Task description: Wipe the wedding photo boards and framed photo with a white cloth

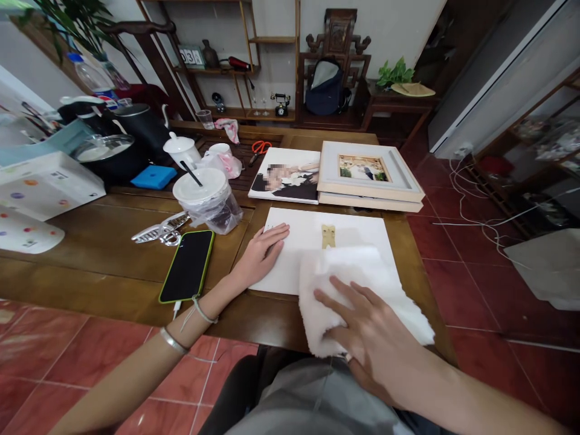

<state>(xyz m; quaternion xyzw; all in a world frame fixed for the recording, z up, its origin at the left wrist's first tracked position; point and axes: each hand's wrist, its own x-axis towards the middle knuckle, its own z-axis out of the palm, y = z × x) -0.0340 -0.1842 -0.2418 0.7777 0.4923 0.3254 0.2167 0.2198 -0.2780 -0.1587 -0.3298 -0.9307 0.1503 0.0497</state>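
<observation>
White board point(290, 275) lies on the brown wooden table point(113, 226), directly in front of the wearer; directions below run from its middle, twelve o'clock pointing away. At its nine o'clock edge the left hand point(259, 255) rests flat, fingers straight and close together, holding nothing. Toward four to five o'clock the right hand point(369, 329) presses on a white cloth point(338, 263), fingers spread; whether it pinches any fabric I cannot tell. A small gold-coloured plate point(328, 235) sits on the board just beyond the cloth.

Tiny dark marks at the board's ten o'clock corner are too small to read. At nine o'clock lies a phone point(188, 266) in a green case, its screen dark. Between nine and ten stands a white box point(49, 184) with coloured dots and dark printed patches, illegible. Far off at ten, a bottle point(106, 96) wears a blue-and-red label; at eleven, a shelf display point(192, 56) reads "03", its next character unclear.
</observation>
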